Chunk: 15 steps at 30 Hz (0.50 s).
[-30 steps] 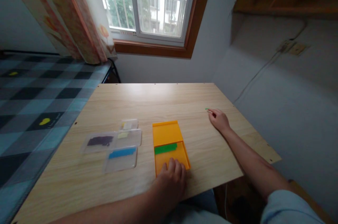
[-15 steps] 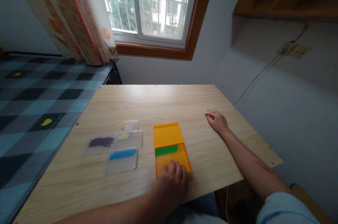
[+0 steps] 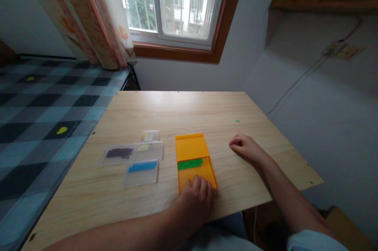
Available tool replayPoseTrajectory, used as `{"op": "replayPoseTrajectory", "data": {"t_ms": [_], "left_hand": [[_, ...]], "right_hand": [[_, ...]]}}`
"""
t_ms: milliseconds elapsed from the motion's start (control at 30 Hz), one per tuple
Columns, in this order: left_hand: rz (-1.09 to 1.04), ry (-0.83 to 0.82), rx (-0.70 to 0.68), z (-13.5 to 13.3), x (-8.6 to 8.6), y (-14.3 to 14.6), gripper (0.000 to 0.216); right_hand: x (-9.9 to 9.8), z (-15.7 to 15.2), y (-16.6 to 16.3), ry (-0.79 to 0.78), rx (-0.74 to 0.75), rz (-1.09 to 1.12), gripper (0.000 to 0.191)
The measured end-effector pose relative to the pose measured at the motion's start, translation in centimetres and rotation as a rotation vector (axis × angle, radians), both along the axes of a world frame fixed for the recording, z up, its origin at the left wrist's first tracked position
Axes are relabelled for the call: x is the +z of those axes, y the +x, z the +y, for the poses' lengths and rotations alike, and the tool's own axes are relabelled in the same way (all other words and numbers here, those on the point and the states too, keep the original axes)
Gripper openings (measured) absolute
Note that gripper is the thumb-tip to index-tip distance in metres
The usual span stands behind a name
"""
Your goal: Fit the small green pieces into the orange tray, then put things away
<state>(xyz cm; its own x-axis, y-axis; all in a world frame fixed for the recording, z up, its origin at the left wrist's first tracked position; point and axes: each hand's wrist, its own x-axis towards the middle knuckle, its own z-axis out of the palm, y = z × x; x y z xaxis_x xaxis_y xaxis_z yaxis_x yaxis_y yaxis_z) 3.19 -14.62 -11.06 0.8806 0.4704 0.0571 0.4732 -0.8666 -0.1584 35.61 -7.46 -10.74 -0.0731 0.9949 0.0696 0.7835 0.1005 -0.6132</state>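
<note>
An orange plastic box [image 3: 192, 147] lies unfolded on the table, its far half flat and its near half a shallow tray. Green strips [image 3: 189, 164] lie side by side along the tray's far end. My left hand [image 3: 195, 199] grips the near end of the box, fingers curled over it, covering that corner. To the right of the box my right hand [image 3: 244, 147] is low over the table, fingers pinched together. Whatever those fingertips hold, if anything, is hidden. Beyond this hand a small green piece [image 3: 238, 121] lies on the wood.
Left of the box are several clear plastic cases: one with blue strips [image 3: 143, 166], one with dark purple pieces [image 3: 119, 153], others with pale yellow bits [image 3: 143, 147]. The wooden table [image 3: 165, 113] meets a checked bed [image 3: 73, 101] on the left. A cable [image 3: 291, 85] runs down the right wall.
My right hand has drawn back from the small green piece, toward me. The view has shifted slightly. My left hand stays on the orange box.
</note>
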Motion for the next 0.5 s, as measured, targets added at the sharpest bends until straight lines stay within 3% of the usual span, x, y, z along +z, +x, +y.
{"op": "replayPoseTrajectory", "data": {"t_ms": [333, 500], "left_hand": [[-0.019, 0.022, 0.007, 0.0, -0.3, 0.2, 0.034], [-0.020, 0.032, -0.007, -0.1, -0.2, 0.1, 0.035]], "right_hand": [[0.5, -1.1, -1.4, -0.030, -0.012, 0.043, 0.021], [1.9, -3.7, -5.4, -0.018, -0.071, 0.225, 0.017]]}}
